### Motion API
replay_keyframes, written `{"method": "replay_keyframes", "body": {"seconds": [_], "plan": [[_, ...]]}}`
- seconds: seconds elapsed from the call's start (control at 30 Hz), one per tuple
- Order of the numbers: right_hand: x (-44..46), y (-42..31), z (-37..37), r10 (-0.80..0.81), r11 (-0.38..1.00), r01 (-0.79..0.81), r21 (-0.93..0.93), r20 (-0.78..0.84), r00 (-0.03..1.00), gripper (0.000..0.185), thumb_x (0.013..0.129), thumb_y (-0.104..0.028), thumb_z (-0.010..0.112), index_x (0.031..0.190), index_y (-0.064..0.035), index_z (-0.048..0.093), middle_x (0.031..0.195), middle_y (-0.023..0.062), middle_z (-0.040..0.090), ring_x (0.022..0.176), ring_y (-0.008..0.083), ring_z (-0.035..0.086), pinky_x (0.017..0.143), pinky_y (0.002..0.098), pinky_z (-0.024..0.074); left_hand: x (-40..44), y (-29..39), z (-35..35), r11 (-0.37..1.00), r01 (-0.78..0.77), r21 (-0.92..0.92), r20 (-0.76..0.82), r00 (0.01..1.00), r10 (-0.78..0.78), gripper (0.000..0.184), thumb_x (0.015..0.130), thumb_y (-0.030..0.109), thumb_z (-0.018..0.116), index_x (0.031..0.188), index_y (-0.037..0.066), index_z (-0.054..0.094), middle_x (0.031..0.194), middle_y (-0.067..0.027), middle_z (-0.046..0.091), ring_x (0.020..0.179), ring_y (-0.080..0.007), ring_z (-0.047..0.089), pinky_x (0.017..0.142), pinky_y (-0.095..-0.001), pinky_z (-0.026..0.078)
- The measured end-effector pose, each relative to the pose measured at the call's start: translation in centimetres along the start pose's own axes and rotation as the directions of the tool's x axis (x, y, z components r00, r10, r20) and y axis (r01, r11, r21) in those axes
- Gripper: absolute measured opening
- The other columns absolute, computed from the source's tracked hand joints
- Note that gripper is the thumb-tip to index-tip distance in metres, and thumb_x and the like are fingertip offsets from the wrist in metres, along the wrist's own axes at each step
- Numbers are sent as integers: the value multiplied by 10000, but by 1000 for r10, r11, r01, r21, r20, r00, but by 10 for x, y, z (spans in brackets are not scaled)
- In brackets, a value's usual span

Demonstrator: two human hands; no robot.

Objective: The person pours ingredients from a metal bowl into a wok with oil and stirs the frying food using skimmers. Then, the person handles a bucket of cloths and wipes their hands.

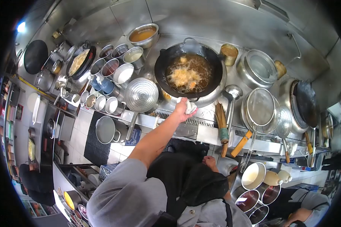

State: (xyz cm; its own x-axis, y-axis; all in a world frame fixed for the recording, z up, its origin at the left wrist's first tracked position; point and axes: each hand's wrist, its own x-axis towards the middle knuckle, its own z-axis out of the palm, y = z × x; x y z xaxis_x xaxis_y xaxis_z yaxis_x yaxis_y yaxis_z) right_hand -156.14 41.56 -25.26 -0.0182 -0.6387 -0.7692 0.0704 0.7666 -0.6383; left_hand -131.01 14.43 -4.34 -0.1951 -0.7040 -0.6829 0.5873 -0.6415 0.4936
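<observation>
My left hand (185,110) is closed around a folded white cloth (189,107), at the near handle of a black wok (163,84). In the wok, pale golden pieces of food (185,77) fry in bubbling brown oil (202,72). A smaller piece floats apart from the main clump. My right hand (210,162) is low beside my dark apron (185,174), its fingers curled, with nothing visible in them. Left of the wok rests a perforated strainer ladle (141,94), its handle pointing toward me. A steel ladle (233,90) lies on the right.
Metal containers of sauces and powders (124,73) crowd the left counter. A bamboo brush (221,121), mesh strainers (260,107) and a water pot (260,66) are on the right. Several pots (253,176) stand at lower right, near another person's arm (300,215). Behind the wok stands a tin (229,55).
</observation>
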Motion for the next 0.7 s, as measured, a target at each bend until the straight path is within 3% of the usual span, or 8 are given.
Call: {"method": "replay_keyframes", "body": {"seconds": [0.03, 0.1, 0.23, 0.3, 0.53, 0.6, 0.63, 0.7], "plan": [[1, -1, -1, 0, 1000, 0, -5, -3, 1000, 135, 890, -133, 597, 955, -27, 650, 744, 47, 635, 563, 138, 594, 439, 279, 445, -3, -1, 4, 1000, -7, -2, -7, 1000, 7, 378, 988, 407, 446, 1156, 80, 529, 1004, -156, 663, 848, -348, 685, 733, -466, 572], [5, -9, 1, 10, 998, -10, -62, -6, 1000, 214, 885, -131, 635, 1031, 24, 656, 849, 133, 684, 713, 246, 686, 633, 377, 582, -9, -2, 9, 1000, -25, -7, -25, 999, 24, 367, 979, 393, 463, 1148, 75, 530, 993, -156, 658, 835, -349, 686, 716, -447, 576], [4, -16, 3, 25, 996, -27, -86, -16, 1000, 212, 888, -128, 629, 1029, 28, 649, 852, 140, 690, 705, 254, 690, 635, 376, 582, -16, 1, 11, 1000, -13, -10, -24, 1000, 13, 365, 975, 389, 470, 1149, 74, 530, 994, -158, 658, 822, -343, 688, 698, -443, 578], [3, -17, 4, 29, 995, -32, -96, -36, 999, 120, 861, -114, 583, 901, -30, 660, 722, 60, 639, 557, 150, 606, 433, 287, 465, -19, 3, 13, 1000, -13, 9, -36, 999, 14, 360, 973, 378, 470, 1150, 72, 536, 995, -155, 660, 817, -341, 690, 691, -443, 580], [-19, -1, -22, -30, 891, 30, -452, 7, 1000, 156, 842, -150, 582, 796, -45, 689, 729, 93, 664, 578, 176, 640, 466, 315, 507, -26, 3, 0, 993, -10, 116, -25, 1000, 13, 463, 981, 506, 457, 1138, 82, 558, 935, -132, 685, 783, -307, 706, 663, -410, 585], [14, 42, -39, -524, 437, 540, -719, 285, 803, 158, 856, -147, 577, 813, -53, 696, 713, 102, 666, 580, 194, 656, 479, 330, 531, -39, 4, -14, 980, 16, 197, 30, 999, -22, 544, 959, 612, 466, 1117, 104, 575, 925, -102, 686, 764, -285, 701, 640, -390, 576], [33, 53, -47, -525, 438, 538, -720, 281, 803, 158, 856, -147, 577, 813, -53, 696, 713, 102, 666, 580, 194, 656, 479, 330, 531, -41, 1, -32, 972, -2, 236, 101, 995, -23, 591, 918, 670, 506, 1132, 126, 590, 973, -73, 671, 817, -264, 679, 685, -410, 568], [63, 79, -58, -534, -242, 617, -749, 634, 560, 160, 871, -134, 572, 827, -39, 692, 716, 106, 676, 586, 203, 676, 477, 351, 545, -65, -1, -59, 973, -3, 229, 95, 995, -19, 588, 920, 667, 505, 1146, 130, 584, 967, -70, 669, 800, -256, 672, 686, -414, 567]]}}
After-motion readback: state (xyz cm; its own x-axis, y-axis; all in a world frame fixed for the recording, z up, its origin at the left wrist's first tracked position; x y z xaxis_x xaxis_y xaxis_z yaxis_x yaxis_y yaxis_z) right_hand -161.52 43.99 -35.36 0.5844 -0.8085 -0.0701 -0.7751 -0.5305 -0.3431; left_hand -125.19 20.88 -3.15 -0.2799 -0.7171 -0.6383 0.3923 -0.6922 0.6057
